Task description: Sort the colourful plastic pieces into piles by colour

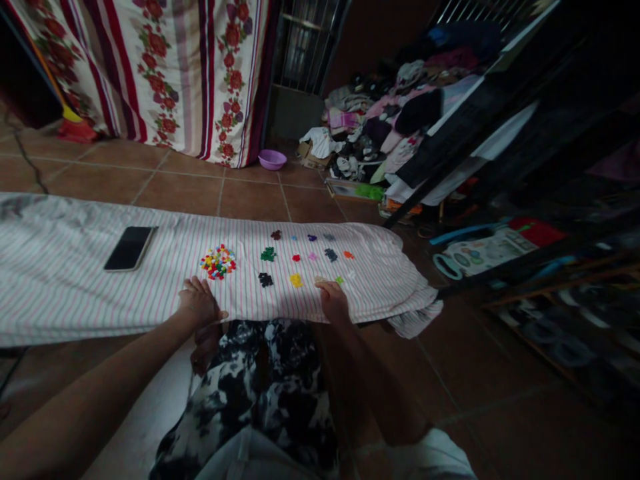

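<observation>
On the striped cloth (165, 267), my left hand (197, 300) rests by the cloth's near edge. Its fingers lie loosely on the fabric and its thumb is apart, just below a mixed pile of small coloured bead-like pieces (219, 262). My right hand (335, 303) is closed, with thumb and index finger together at a small beige pile (319, 280); anything between them is too small to make out. Around it lie sorted piles: yellow (296, 281), black (265, 280), lime green (339, 280), dark green (269, 254), grey (331, 255) and orange (349, 255).
A phone (130, 249) lies on the cloth at the left. Beyond are a floral curtain (170, 80), a purple basin (273, 159) and a heap of clothes (380, 127). A dark metal frame (420, 193) and shelves (550, 333) stand at the right.
</observation>
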Available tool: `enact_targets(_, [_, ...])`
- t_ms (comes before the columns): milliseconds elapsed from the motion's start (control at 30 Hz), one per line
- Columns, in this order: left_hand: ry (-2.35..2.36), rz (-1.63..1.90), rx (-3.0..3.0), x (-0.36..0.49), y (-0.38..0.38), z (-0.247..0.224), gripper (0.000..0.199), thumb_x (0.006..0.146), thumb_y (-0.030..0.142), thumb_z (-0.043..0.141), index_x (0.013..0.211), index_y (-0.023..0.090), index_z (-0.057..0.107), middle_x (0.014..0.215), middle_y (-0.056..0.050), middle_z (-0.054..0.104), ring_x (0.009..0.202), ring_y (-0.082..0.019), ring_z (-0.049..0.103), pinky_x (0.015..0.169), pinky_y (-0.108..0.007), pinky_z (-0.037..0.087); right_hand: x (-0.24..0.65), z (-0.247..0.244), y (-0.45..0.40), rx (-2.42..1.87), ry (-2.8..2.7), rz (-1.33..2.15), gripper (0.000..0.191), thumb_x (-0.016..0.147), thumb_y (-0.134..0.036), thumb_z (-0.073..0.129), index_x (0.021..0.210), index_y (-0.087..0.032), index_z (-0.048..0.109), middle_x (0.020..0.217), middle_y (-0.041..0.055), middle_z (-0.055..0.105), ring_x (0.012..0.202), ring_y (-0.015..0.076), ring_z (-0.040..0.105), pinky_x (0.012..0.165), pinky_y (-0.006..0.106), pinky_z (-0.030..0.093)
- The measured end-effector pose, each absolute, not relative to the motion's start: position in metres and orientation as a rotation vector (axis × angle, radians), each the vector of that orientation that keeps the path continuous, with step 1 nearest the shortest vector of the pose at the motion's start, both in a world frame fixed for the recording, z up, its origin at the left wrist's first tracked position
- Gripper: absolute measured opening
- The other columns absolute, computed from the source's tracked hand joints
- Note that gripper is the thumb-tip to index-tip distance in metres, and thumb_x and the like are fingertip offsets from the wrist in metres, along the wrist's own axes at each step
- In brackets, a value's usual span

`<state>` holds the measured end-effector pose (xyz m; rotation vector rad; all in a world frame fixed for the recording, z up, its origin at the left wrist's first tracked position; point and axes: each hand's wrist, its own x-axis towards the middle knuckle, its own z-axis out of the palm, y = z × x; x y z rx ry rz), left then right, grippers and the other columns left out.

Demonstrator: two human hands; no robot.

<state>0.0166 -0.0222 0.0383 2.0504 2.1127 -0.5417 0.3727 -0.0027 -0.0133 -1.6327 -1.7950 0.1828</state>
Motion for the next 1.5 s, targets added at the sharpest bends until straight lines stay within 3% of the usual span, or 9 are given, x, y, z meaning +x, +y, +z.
enact_targets(400, [2.123, -0.501, 2.148, 0.015, -0.033, 0.034, 0.097, 0.08, 0.062, 0.046, 0.139, -0.011, 0.024, 0.143, -0.041, 0.021, 0.135, -0.052, 0.023, 0.099, -0.056, 0.033, 0.266, 0.006, -0.001, -1.264, -2.076, 0.456, 0.032, 0.084, -0.015, 0.04, 0.1, -0.019, 0.068, 0.098, 0.0083, 0.067, 0.096, 0.0194, 0.06, 0.089, 0.034, 0.049])
enact_targets(600, [2.131, -0.36, 2.222, 0.011, -0.051, 0.032, 0.083, 0.084, 0.054, 0.045, 0.14, -0.005, 0.031, 0.145, -0.035, 0.026, 0.137, -0.045, 0.026, 0.106, -0.054, 0.027, 0.215, 0.002, -0.004, -1.23, -2.151, 0.571, 0.033, 0.086, -0.015, 0.041, 0.109, -0.019, 0.065, 0.101, 0.0077, 0.065, 0.093, 0.0183, 0.061, 0.086, 0.032, 0.05])
enact_targets(867, [2.003, 0.038, 2.288, -0.014, -0.07, 0.021, 0.059, 0.084, 0.037, 0.047, 0.136, 0.009, 0.044, 0.146, -0.022, 0.037, 0.138, -0.033, 0.03, 0.108, -0.045, 0.031, 0.165, 0.006, 0.022, -1.213, -2.159, 0.6, 0.035, 0.085, -0.014, 0.042, 0.113, -0.018, 0.062, 0.101, 0.0084, 0.066, 0.092, 0.0187, 0.06, 0.088, 0.033, 0.048])
enact_targets(1067, [1.85, 0.105, 2.307, -0.033, -0.061, 0.04, 0.039, 0.09, 0.039, 0.037, 0.116, 0.019, 0.059, 0.122, -0.012, 0.057, 0.113, -0.024, 0.052, 0.095, -0.04, 0.043, 0.142, 0.017, 0.047, -1.374, -2.172, 0.547, 0.031, 0.087, -0.014, 0.043, 0.109, -0.018, 0.065, 0.103, 0.0088, 0.066, 0.097, 0.0196, 0.058, 0.091, 0.033, 0.045])
enact_targets(1167, [1.975, 0.052, 2.276, -0.033, -0.05, 0.046, 0.046, 0.089, 0.041, 0.039, 0.115, 0.009, 0.058, 0.119, -0.019, 0.058, 0.119, -0.03, 0.047, 0.103, -0.048, 0.035, 0.137, 0.022, 0.06, -1.414, -2.146, 0.532, 0.03, 0.088, -0.014, 0.044, 0.105, -0.019, 0.067, 0.101, 0.0076, 0.065, 0.095, 0.0185, 0.057, 0.09, 0.03, 0.044])
enact_targets(1267, [2.178, 0.065, 2.135, -0.028, -0.039, 0.044, 0.064, 0.089, 0.048, 0.033, 0.126, -0.001, 0.049, 0.137, -0.028, 0.045, 0.134, -0.039, 0.032, 0.105, -0.052, 0.03, 0.135, 0.024, 0.072, -1.436, -2.142, 0.53, 0.028, 0.087, -0.014, 0.046, 0.1, -0.021, 0.07, 0.096, 0.0055, 0.065, 0.093, 0.0172, 0.057, 0.089, 0.029, 0.043])
enact_targets(1367, [2.251, 0.138, 2.049, -0.023, -0.024, 0.038, 0.07, 0.09, 0.048, 0.027, 0.135, -0.004, 0.04, 0.147, -0.029, 0.031, 0.141, -0.039, 0.019, 0.11, -0.053, 0.023, 0.135, 0.024, 0.083, -1.463, -2.152, 0.536, 0.025, 0.086, -0.015, 0.048, 0.096, -0.021, 0.071, 0.094, 0.0048, 0.065, 0.089, 0.0165, 0.058, 0.087, 0.028, 0.044])
enact_targets(1500, [2.382, 0.295, 1.895, -0.018, -0.005, 0.023, 0.065, 0.091, 0.042, 0.023, 0.138, -0.001, 0.038, 0.15, -0.027, 0.027, 0.144, -0.037, 0.012, 0.113, -0.053, 0.018, 0.136, 0.02, 0.093, -1.497, -2.137, 0.511, 0.026, 0.084, -0.013, 0.05, 0.094, -0.021, 0.072, 0.093, 0.0046, 0.065, 0.086, 0.016, 0.058, 0.085, 0.028, 0.045])
